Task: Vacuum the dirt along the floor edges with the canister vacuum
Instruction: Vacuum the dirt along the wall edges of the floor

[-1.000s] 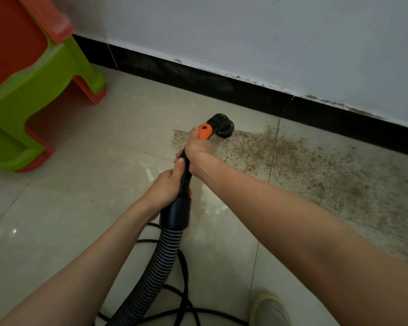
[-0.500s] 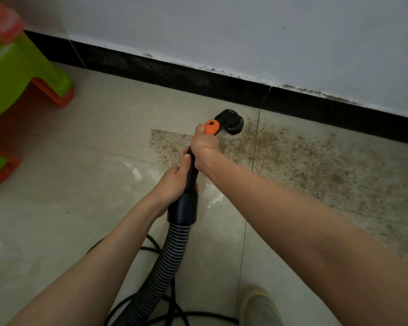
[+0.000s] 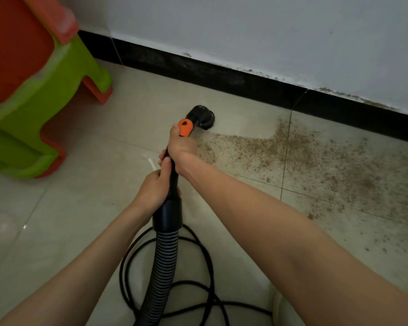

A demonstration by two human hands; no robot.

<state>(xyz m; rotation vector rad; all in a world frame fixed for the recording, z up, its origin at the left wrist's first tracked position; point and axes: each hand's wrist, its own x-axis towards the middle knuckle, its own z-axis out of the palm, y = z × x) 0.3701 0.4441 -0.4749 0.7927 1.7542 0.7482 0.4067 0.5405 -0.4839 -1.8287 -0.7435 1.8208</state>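
Mid-sweep: both hands, left hand (image 3: 154,192) and right hand (image 3: 180,149), wrapped around the wand (image 3: 172,177), nozzle (image 3: 201,116) probably touching floor left of the dirt patch (image 3: 304,158). Next, sweep right along the baseboard (image 3: 222,76).

Bare tile (image 3: 64,231) is lying open to the left and near side of the nozzle (image 3: 201,116), w/ room for a hand to pass. The green-and-orange stool (image 3: 45,90) is blocking the far-left corner, well apart from the nozzle. The black baseboard (image 3: 222,76) & wall are closing off the far side; a strip of floor is sitting between it and the nozzle. Cord loops (image 3: 198,290) & ribbed hose (image 3: 161,271) are cluttering the near floor betw. the forearms. Dirt patch (image 3: 304,158) is spreading right; nothing is standing on it.
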